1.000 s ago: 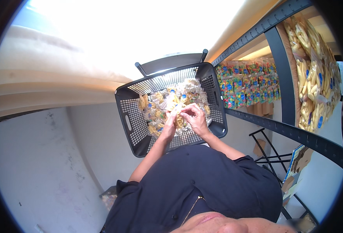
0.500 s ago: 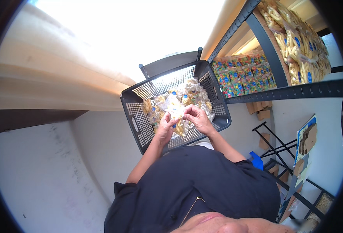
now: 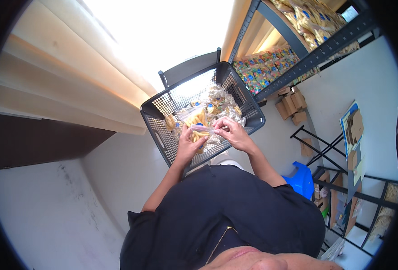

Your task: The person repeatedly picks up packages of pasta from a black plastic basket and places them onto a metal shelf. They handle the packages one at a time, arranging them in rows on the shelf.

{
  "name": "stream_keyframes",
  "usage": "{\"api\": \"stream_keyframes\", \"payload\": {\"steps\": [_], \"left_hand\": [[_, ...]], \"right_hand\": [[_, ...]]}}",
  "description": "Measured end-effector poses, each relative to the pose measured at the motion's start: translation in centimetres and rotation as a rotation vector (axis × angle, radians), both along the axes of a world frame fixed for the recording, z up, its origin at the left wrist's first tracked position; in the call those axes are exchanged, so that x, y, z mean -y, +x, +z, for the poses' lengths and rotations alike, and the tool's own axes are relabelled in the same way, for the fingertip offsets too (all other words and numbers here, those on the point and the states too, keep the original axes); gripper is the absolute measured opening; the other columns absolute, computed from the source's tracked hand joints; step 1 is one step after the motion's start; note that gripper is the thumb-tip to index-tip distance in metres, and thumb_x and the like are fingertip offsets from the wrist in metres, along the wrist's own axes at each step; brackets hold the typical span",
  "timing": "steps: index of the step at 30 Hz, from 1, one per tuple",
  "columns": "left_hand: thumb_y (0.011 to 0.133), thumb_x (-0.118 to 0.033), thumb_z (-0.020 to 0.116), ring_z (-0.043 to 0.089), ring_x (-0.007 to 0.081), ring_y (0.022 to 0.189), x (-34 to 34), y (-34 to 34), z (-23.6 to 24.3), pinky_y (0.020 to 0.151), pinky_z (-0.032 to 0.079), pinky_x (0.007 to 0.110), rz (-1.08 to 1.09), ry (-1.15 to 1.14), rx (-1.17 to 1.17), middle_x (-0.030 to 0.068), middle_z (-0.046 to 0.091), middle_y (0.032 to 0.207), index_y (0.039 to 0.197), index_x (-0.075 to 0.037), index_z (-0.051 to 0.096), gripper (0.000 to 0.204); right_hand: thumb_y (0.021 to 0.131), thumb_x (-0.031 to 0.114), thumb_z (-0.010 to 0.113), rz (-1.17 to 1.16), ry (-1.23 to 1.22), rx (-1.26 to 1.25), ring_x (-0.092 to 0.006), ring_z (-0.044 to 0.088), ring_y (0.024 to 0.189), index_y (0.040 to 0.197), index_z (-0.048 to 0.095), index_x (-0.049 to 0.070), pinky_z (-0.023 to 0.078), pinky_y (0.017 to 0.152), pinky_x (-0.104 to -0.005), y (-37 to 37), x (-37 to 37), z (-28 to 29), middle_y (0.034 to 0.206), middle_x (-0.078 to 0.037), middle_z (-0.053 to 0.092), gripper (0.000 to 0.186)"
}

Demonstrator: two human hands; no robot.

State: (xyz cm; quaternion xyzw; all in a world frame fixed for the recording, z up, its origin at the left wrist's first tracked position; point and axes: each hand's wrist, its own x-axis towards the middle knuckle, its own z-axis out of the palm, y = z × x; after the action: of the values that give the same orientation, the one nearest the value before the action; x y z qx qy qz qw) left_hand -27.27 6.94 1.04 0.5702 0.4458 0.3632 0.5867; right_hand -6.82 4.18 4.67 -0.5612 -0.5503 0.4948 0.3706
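Observation:
Over a black perforated plastic basket (image 3: 153,122), I hold a small clear plastic bag (image 3: 200,134) of yellow stick-shaped snacks. My left hand (image 3: 188,146) is closed on its left side. At the right end of its upper edge, the fingers of my right hand (image 3: 233,134) pinch the plastic, and the edge stretches as a strip between both hands. Below and beyond them in the basket lie filled bags (image 3: 222,100) of pale snacks, some with blue labels. Just past my left hand is another bag (image 3: 196,116) of yellow sticks.
The basket rests by a dark chair (image 3: 190,69). To the right, a black metal shelf (image 3: 316,51) holds rows of bagged colourful snacks (image 3: 264,67) and yellow snacks. Cardboard boxes (image 3: 291,103), a blue plastic object (image 3: 301,179) and a black-legged rack (image 3: 327,148) stand lower right. Beige curtains (image 3: 72,81) hang left.
The held bag has tilted, and its upper edge is now drawn out between my hands. My right hand has shifted slightly along it. The whole view has turned a little.

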Motion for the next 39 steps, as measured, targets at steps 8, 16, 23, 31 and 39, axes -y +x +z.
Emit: {"api": "stream_keyframes", "payload": {"steps": [8, 16, 23, 31, 39], "left_hand": [[0.069, -0.010, 0.078, 0.055, 0.0318, 0.102, 2.3, -1.1, 1.9, 0.090, 0.044, 0.040, -0.122, 0.304, -0.167, 0.0144, 0.050, 0.105, 0.100, -0.012, 0.069, 0.032], [0.069, -0.010, 0.078, 0.055, 0.0308, 0.101, 4.4, -1.9, 1.9, 0.089, 0.045, 0.040, -0.183, 0.334, -0.178, 0.0126, 0.050, 0.102, 0.099, -0.013, 0.070, 0.032], [0.068, -0.012, 0.076, 0.052, 0.0301, 0.108, 5.4, -2.6, 1.6, 0.094, 0.042, 0.040, -0.236, 0.243, -0.175, 0.0135, 0.050, 0.108, 0.101, -0.011, 0.071, 0.033], [0.070, -0.014, 0.079, 0.057, 0.0296, 0.103, 5.5, -3.0, 1.1, 0.090, 0.046, 0.038, -0.228, 0.260, -0.131, 0.0127, 0.051, 0.107, 0.101, -0.013, 0.071, 0.032], [0.073, -0.019, 0.079, 0.055, 0.0272, 0.106, 5.2, -3.6, 0.8, 0.094, 0.043, 0.037, -0.290, 0.126, -0.112, 0.0115, 0.050, 0.105, 0.107, -0.013, 0.068, 0.036]], "right_hand": [[0.085, 0.016, 0.066, -0.074, -0.088, 0.070, -0.0187, 0.065, 0.081, 0.092, 0.063, 0.000, 0.051, 0.074, -0.0318, -1.5, 3.8, 0.1, 0.088, -0.010, 0.065, 0.018], [0.083, 0.017, 0.069, -0.144, -0.140, 0.066, -0.0147, 0.063, 0.078, 0.087, 0.063, 0.001, 0.049, 0.072, -0.0303, -2.4, 6.6, -0.2, 0.081, -0.008, 0.067, 0.018], [0.081, 0.015, 0.071, -0.214, -0.105, -0.002, -0.0126, 0.062, 0.078, 0.088, 0.063, 0.001, 0.049, 0.072, -0.0286, -3.2, 8.1, -1.6, 0.081, -0.007, 0.066, 0.017], [0.083, 0.013, 0.069, -0.209, -0.120, -0.148, -0.0100, 0.060, 0.080, 0.090, 0.064, 0.001, 0.049, 0.073, -0.0265, -4.0, 8.3, -2.5, 0.081, -0.003, 0.064, 0.014], [0.088, 0.014, 0.064, -0.246, -0.133, -0.160, -0.0075, 0.058, 0.073, 0.092, 0.066, 0.002, 0.048, 0.069, -0.0242, -3.9, 7.8, -2.6, 0.080, -0.001, 0.065, 0.013]]}}
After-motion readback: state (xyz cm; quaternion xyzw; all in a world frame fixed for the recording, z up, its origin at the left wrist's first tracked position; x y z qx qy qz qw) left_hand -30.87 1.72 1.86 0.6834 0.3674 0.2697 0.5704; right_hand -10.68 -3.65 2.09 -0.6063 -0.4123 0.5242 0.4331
